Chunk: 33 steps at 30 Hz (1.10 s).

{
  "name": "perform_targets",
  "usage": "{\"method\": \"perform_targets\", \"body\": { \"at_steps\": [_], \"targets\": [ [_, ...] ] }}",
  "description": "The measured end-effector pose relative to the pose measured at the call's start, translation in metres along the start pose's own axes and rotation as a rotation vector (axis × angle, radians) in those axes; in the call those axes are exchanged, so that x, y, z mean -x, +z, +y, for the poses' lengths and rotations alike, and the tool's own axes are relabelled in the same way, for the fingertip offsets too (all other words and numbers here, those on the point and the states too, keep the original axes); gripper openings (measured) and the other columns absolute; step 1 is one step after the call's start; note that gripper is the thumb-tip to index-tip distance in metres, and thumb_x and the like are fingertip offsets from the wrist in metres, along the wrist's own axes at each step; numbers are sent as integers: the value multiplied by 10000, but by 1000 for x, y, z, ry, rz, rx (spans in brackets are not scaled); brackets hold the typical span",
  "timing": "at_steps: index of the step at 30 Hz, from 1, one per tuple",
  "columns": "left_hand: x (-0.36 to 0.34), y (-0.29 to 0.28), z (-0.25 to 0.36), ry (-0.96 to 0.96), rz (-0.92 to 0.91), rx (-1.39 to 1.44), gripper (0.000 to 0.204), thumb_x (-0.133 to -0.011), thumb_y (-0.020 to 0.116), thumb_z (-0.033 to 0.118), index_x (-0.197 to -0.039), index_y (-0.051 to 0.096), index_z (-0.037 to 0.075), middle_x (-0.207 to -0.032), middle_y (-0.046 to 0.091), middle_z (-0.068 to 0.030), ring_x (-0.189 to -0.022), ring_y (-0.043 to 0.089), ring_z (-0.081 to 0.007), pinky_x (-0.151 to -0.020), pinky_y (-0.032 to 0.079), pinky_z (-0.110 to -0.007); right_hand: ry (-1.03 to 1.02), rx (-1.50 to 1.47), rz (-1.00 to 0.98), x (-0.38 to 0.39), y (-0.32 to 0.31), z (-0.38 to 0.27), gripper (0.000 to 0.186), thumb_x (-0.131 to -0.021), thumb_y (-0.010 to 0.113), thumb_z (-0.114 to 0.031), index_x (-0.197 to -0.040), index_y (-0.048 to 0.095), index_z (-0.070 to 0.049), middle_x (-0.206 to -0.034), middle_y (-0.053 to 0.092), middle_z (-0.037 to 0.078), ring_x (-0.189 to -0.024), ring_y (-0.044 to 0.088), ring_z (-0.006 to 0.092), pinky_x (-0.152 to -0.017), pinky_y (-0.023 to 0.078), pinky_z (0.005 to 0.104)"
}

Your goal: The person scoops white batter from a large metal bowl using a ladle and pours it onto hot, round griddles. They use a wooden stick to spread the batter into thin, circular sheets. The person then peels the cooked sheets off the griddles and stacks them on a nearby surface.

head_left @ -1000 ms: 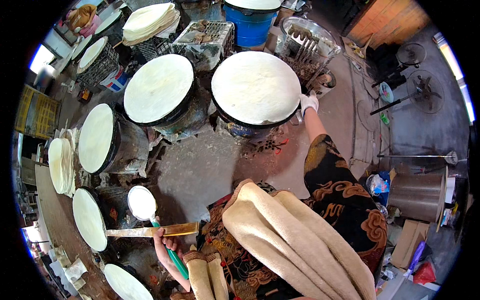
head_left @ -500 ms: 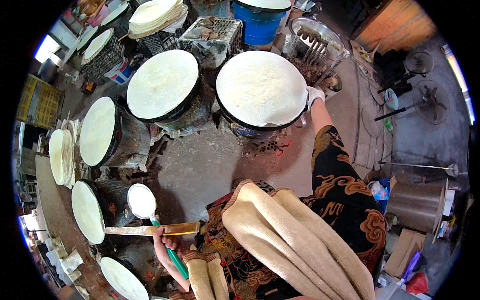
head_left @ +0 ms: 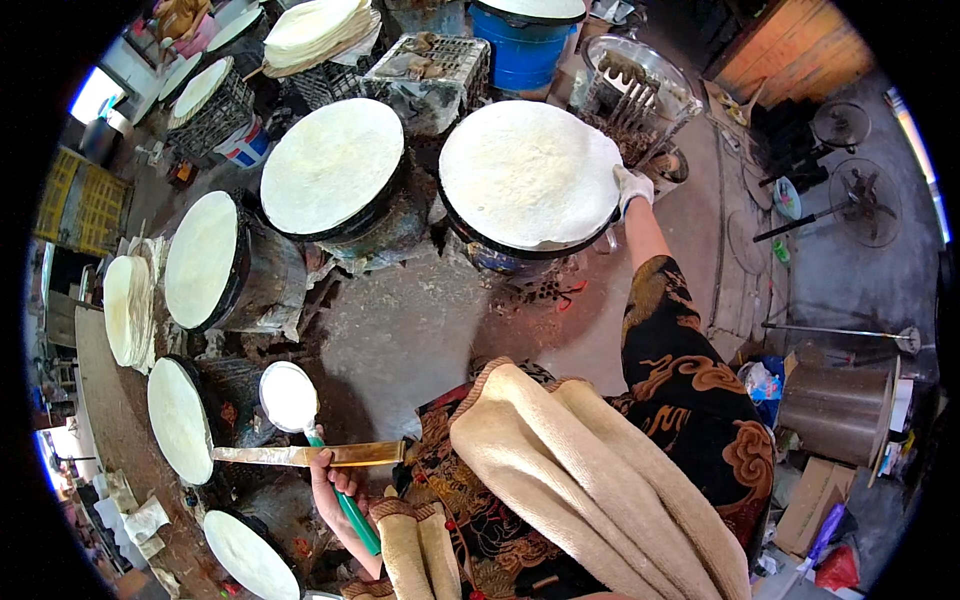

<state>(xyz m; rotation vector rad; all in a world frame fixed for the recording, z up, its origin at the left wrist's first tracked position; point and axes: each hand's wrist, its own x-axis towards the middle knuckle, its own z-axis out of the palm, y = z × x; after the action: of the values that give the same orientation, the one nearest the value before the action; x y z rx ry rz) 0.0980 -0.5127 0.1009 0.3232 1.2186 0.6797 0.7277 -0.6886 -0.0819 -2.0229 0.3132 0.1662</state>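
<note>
My left hand (head_left: 335, 485) is closed around a ladle and a flat spatula together. The ladle has a green handle (head_left: 355, 523) and a round bowl (head_left: 288, 397) coated in white batter. The spatula (head_left: 375, 454) has a yellowish handle and a long, white-smeared blade that points left. At the far right, my right hand (head_left: 634, 186), in a white glove, pinches the right edge of a large, thin white pancake (head_left: 530, 175). This pancake lies on a round black griddle (head_left: 572, 248); its edge lifts slightly beside my fingers, which are partly hidden.
More round griddles with white pancakes curve around my left, among them a large pancake (head_left: 333, 165) and a smaller-looking one (head_left: 202, 258). Stacked pancakes (head_left: 125, 310) stand at far left. Behind are a crate (head_left: 425, 62), a blue bucket (head_left: 515, 52) and a metal basin (head_left: 675, 75). A fan (head_left: 862, 205) stands right.
The whole view has shifted slightly, moving the scene a little to the right. My right hand stays at the pancake's edge, and my left hand keeps the ladle and spatula.
</note>
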Motion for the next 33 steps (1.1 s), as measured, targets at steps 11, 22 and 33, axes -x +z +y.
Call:
{"method": "perform_targets", "body": {
  "at_steps": [11,22,33],
  "targets": [
    [0,-7,-1,-16,6,14,314,-876,612,223,-630,421,189,-446,399,66,-315,374,-66,-251,293,-204,-77,-11,59,36,-10,-36,420,-742,739,-369,-994,705,-34,-956,694,128,-863,647,254,-793,492,364],
    [-16,-39,-6,13,-57,96,236,-839,638,75,-771,418,129,-535,403,62,-372,368,-62,-317,291,-204,159,-294,-136,141,-49,-44,409,-870,604,-247,-1159,595,43,-1095,645,103,-893,614,267,-754,512,402],
    [20,-53,-32,108,8,289,217,-839,610,54,-805,403,110,-556,407,42,-396,389,-67,-340,317,-207,-271,-291,-358,17,118,-45,368,-857,618,-167,-1195,590,-23,-1149,639,115,-926,629,246,-771,511,387]
  ]
}}
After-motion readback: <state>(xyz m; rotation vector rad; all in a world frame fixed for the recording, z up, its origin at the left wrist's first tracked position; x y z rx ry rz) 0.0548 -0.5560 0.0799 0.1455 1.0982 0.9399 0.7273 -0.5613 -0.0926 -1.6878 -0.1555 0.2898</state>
